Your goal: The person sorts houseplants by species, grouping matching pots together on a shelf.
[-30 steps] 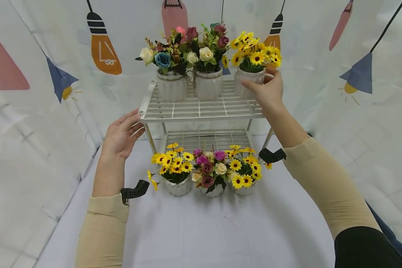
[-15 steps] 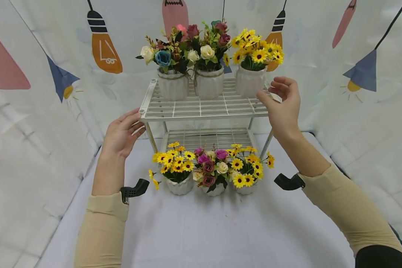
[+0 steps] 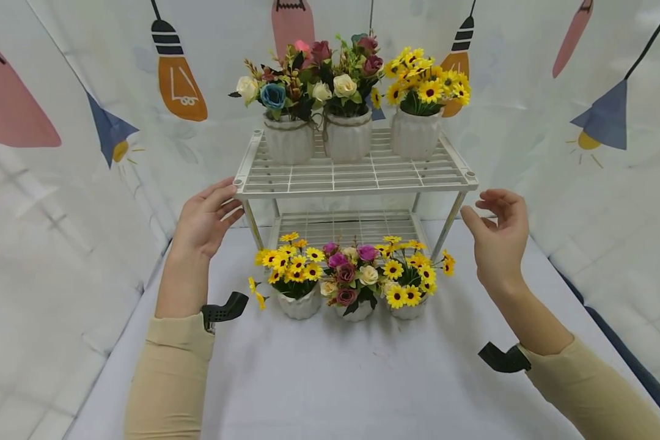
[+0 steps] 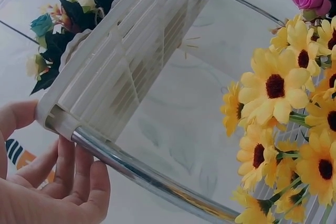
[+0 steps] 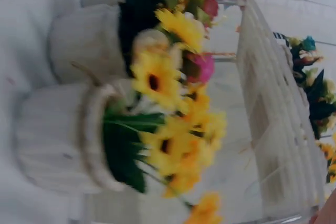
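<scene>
My left hand (image 3: 206, 223) holds the front left corner of a white two-tier wire rack (image 3: 357, 190). In the left wrist view, the thumb is on the corner and the fingertips (image 4: 65, 153) meet the top of the metal leg (image 4: 131, 163). Just outside the rack's front right corner, my right hand (image 3: 500, 238) hovers with loosely bent fingers, holding nothing. On the top shelf stand a pot of yellow daisy-like flowers (image 3: 416, 131) at the right, a mixed rose pot (image 3: 348, 137) in the middle and one with a blue rose (image 3: 288, 140) at the left.
Before the lower tier (image 3: 352, 227), three more white pots stand in a row: left yellow flowers (image 3: 299, 302), purple and cream roses (image 3: 354, 313), right yellow flowers (image 3: 409, 310). A white cloth covers the table (image 3: 330, 379). Behind hangs a printed curtain (image 3: 214, 43).
My right hand has let go of the yellow flower pot on the top shelf and moved down and right, past the rack's corner. The left hand stays at its corner.
</scene>
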The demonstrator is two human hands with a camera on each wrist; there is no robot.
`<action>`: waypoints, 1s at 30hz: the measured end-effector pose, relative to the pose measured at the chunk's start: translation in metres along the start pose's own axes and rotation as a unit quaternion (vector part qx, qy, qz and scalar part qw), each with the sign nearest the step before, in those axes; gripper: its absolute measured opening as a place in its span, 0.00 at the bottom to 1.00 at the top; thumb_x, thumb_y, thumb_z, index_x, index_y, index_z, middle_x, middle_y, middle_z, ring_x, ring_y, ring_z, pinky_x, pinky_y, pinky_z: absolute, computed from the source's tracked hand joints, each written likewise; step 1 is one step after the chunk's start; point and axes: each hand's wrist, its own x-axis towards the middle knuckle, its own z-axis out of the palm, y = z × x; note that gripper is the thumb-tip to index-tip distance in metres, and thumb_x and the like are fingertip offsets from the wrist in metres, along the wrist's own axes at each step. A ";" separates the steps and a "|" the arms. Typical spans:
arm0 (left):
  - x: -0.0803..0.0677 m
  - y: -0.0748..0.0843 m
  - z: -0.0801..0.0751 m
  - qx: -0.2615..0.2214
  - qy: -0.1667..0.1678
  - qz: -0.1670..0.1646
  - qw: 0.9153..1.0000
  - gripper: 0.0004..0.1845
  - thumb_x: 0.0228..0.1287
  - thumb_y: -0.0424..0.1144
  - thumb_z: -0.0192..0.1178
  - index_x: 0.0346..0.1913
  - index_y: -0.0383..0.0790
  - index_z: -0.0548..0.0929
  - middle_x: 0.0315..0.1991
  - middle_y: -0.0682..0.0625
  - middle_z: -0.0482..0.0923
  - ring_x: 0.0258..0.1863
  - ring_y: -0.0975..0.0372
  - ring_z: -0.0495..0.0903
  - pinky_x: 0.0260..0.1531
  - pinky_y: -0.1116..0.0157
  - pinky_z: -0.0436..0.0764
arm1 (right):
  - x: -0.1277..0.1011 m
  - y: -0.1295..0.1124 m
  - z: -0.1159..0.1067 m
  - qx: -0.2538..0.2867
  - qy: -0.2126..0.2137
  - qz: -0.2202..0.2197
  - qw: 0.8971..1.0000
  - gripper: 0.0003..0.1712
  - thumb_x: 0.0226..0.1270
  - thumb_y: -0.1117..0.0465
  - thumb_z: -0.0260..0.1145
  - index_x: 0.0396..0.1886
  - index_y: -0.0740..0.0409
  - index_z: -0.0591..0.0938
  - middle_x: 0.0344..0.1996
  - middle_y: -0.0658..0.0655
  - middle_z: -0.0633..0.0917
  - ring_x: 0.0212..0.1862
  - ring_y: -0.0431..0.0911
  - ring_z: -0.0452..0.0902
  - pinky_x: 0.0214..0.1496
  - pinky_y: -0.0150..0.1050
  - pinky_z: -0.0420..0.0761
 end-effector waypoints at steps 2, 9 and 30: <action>0.000 0.000 0.001 0.003 0.001 -0.001 1.000 0.20 0.71 0.40 0.68 0.62 0.36 0.82 0.54 0.46 0.83 0.50 0.58 0.79 0.57 0.59 0.72 | -0.013 0.007 -0.011 0.000 0.024 0.014 1.000 0.17 0.67 0.76 0.67 0.52 0.62 0.76 0.50 0.60 0.76 0.53 0.50 0.72 0.50 0.34 0.73; 0.000 0.000 0.001 0.005 0.003 -0.002 1.000 0.23 0.70 0.40 0.69 0.64 0.35 0.80 0.57 0.45 0.81 0.51 0.58 0.79 0.58 0.60 0.72 | -0.059 0.035 -0.041 -0.036 0.077 0.130 0.988 0.13 0.74 0.73 0.62 0.53 0.59 0.74 0.51 0.55 0.75 0.55 0.46 0.71 0.52 0.30 0.73; 0.000 -0.001 0.000 -0.011 0.004 -0.002 1.000 0.20 0.69 0.39 0.70 0.61 0.37 0.84 0.57 0.45 0.81 0.51 0.57 0.79 0.56 0.60 0.73 | -0.135 0.080 -0.034 -0.194 -0.054 0.307 0.930 0.40 0.77 0.61 0.64 0.79 0.63 0.53 0.75 0.62 0.58 0.74 0.52 0.56 0.65 0.37 0.70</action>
